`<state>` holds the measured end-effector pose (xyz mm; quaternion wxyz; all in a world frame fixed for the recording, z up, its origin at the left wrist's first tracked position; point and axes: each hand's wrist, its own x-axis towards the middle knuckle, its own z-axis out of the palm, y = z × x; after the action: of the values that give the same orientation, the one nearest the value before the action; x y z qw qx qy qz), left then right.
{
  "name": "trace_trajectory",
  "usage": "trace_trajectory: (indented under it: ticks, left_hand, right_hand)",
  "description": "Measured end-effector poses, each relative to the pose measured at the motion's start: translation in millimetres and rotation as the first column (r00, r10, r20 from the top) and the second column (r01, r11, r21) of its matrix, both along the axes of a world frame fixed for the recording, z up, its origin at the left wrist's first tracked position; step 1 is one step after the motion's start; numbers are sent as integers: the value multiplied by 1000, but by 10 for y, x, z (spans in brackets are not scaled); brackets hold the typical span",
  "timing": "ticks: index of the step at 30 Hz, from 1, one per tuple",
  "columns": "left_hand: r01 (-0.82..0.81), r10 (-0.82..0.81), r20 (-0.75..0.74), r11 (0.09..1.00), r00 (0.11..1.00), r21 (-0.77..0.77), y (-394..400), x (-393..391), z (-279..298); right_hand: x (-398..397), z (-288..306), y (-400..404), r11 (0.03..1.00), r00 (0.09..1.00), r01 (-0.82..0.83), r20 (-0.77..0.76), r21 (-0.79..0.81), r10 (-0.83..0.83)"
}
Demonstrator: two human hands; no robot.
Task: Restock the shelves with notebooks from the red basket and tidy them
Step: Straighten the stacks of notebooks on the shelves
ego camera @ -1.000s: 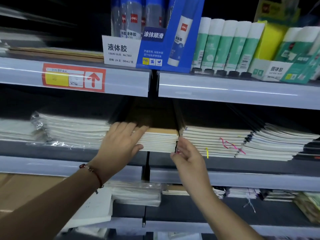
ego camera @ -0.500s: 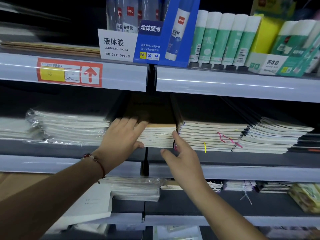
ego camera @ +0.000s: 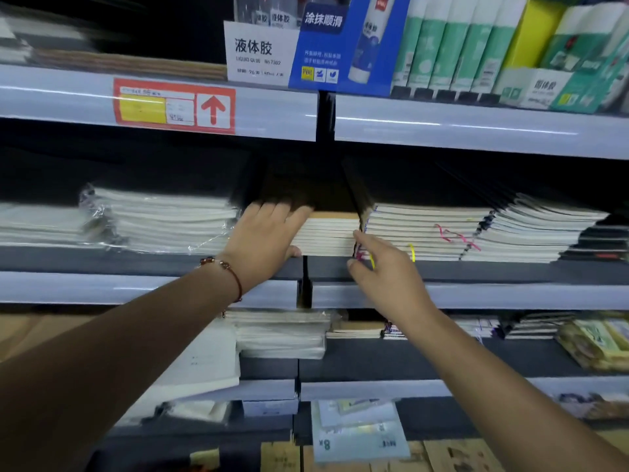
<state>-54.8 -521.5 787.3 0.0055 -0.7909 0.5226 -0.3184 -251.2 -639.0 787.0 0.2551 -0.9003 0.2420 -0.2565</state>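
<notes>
Left hand [ego camera: 263,240] grips the flat paper notebook stack [ego camera: 326,236] (kraft-topped); right hand [ego camera: 384,267] open, touching.

Tan-covered notebooks [ego camera: 326,233], perhaps kraft

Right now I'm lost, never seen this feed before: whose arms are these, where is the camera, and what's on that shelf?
No machine here: a person works bare-handed, and the one camera sits on their head, looking forward and down. The left hand lies over the left end of the middle notebook stack, fingers on top, thumb below. The right hand touches that stack's right edge with a fingertip and holds nothing. Beside it lie a plastic-wrapped stack and more notebooks. Glue sticks stand on the shelf above. The red basket is out of view.
</notes>
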Motion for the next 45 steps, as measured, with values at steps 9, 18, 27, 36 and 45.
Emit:
trace_trajectory:
  ticks: [9,18,27,36,45]
  left_hand:
    - [538,-537,-36,843,843,7,246,-885,-202]
    - [301,-280,-209,951,937,76,-16,-1273,-1375]
    - [136,-47,-554,983,832,121,-1151,-1890,-1980]
    - [-362,54,-923,927,380,-95,-2115,-1670,-2724]
    - [-424,-145,-893,840,425,-338,-2400,-1818,-2954]
  right_hand:
    - [-824,-403,15,875,981,-171,-164,-452,107]
    - [-1814,-1158,-653,972,843,0,-523,-235,-127]
    - [-2041,-1688,-1922,984,759,174,-639,19,-122]
    - [-1319,-2273,-2310,701,936,342,-289,626,-199]
    - [-1069,-2637,-2302,476,890,274,-33,836,-454]
